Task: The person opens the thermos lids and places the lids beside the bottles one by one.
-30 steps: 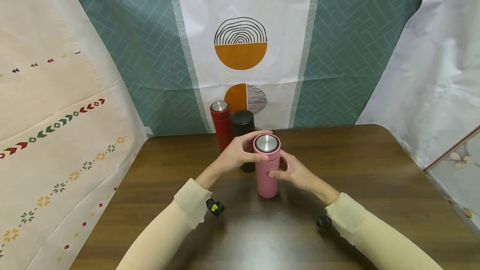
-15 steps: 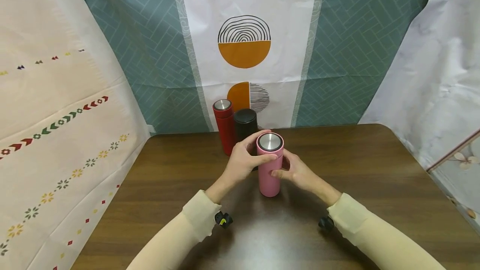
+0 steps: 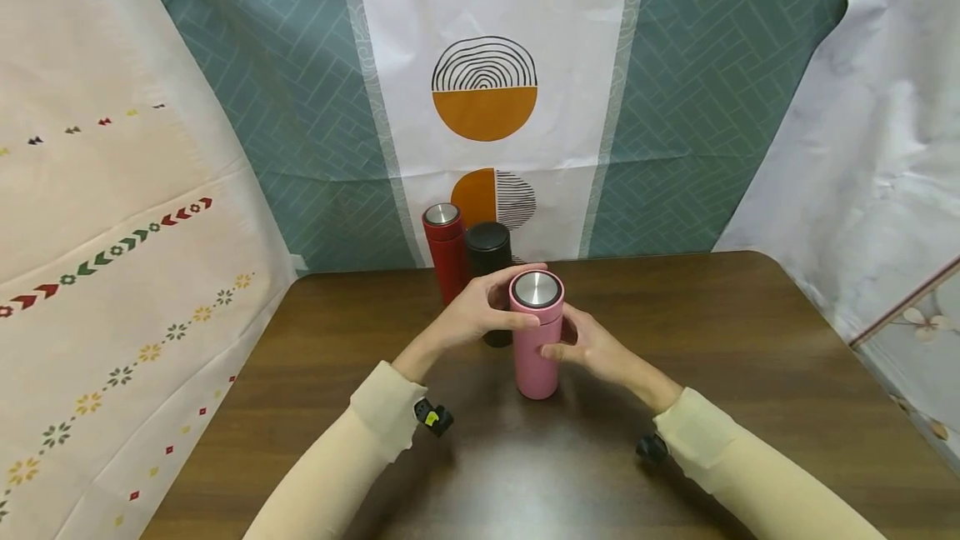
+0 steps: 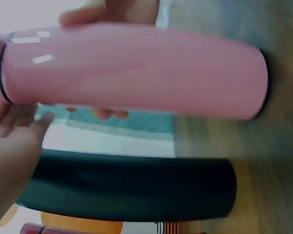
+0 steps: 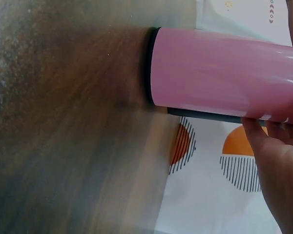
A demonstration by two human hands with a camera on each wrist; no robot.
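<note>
Between both hands a pink bottle (image 3: 536, 361) with a silver-topped lid stands upright at the middle of the table; its pink body (image 4: 136, 70) also fills the upper left wrist view and shows at right in the right wrist view (image 5: 219, 73). My left hand (image 3: 474, 311) grips it around the lid, thumb across the front and fingers behind. Lower down, my right hand (image 3: 592, 346) holds the body from the right, thumb on the front. The far fingertips of both hands are partly hidden behind the bottle.
Behind my left hand stand a red bottle (image 3: 447, 261) with a silver top and a black bottle (image 3: 487, 248), close beside each other. The wooden table (image 3: 637, 457) reaches back to a patterned cloth (image 3: 675, 107). Other cloths hang at left and right.
In the head view the whole scene has shifted slightly back and forth. My left wrist swung a little inward and then back out; both hands have kept their grip on the pink bottle.
</note>
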